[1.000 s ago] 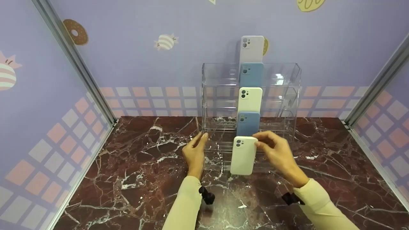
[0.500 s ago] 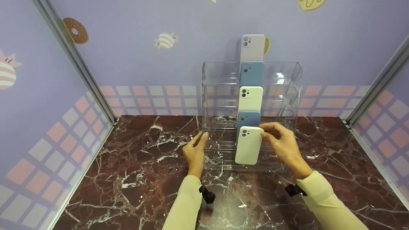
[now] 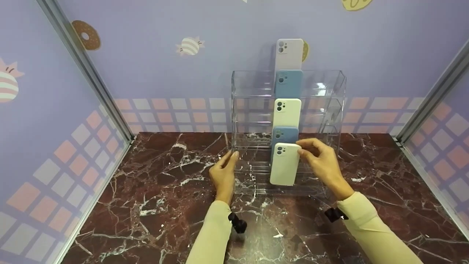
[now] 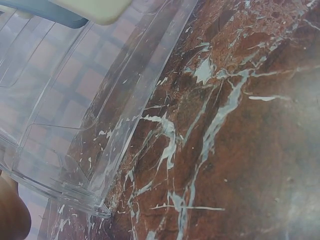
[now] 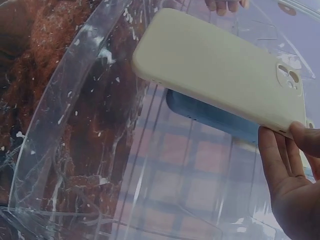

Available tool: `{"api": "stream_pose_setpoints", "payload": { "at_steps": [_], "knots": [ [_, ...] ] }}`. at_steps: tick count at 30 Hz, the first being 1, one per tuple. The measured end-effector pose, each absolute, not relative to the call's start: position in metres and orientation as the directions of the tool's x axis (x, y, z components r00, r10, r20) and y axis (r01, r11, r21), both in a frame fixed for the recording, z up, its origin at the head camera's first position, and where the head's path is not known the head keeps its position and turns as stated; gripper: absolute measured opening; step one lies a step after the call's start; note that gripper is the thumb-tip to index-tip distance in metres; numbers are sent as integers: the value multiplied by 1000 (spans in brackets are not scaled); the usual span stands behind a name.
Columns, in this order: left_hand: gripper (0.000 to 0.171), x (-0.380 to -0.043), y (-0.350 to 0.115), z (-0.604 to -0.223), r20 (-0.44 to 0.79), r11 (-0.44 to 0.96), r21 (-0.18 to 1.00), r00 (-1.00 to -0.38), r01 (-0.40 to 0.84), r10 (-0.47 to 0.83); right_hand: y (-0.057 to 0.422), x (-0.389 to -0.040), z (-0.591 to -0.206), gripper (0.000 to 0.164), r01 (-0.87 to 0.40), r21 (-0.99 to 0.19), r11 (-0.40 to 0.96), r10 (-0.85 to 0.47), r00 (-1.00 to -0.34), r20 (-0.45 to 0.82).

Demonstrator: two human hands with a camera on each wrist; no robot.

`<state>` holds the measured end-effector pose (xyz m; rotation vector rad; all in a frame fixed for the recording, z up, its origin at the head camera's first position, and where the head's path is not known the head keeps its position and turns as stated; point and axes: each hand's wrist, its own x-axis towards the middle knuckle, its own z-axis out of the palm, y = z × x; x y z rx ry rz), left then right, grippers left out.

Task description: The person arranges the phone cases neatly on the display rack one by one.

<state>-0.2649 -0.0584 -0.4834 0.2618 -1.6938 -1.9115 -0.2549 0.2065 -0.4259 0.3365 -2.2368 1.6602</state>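
Note:
In the head view my right hand (image 3: 324, 165) pinches a cream phone case (image 3: 285, 165) by its upper right corner, thumb in front. The case hangs nearly upright before the lowest tier of a clear stepped display rack (image 3: 253, 146). In the right wrist view the cream case (image 5: 215, 65) partly covers a blue phone case (image 5: 210, 115) behind it. My left hand (image 3: 224, 178) holds the rack's left side edge; only a digit of that hand (image 4: 12, 210) shows in the left wrist view. Whether the cream case touches the rack, I cannot tell.
Above the held case, several cases stand in a column on the rack: a blue case (image 3: 285, 135), a cream case (image 3: 287, 112), a teal-blue case (image 3: 289, 84) and a pale lilac case (image 3: 289, 55). A patterned wall (image 3: 146, 66) rises behind the dark red marbled tabletop (image 3: 165, 220).
My right hand has moved the cream case up and slightly right, so it now covers more of the lowest blue case. The left hand has stayed at the rack's side.

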Motion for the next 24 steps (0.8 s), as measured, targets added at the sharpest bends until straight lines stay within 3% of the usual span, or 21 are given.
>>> {"api": "stream_pose_setpoints", "payload": {
  "at_steps": [8,24],
  "knots": [
    [30,-281,-60,-503,190,-41,967,-817,253,-545,208,-260,-438,20,-400,-864,307,-13,-909,416],
    [30,-279,-62,-505,212,-47,961,-830,274,-516,203,-263,-450,20,-368,-856,363,-41,-924,380]
  ]
}}
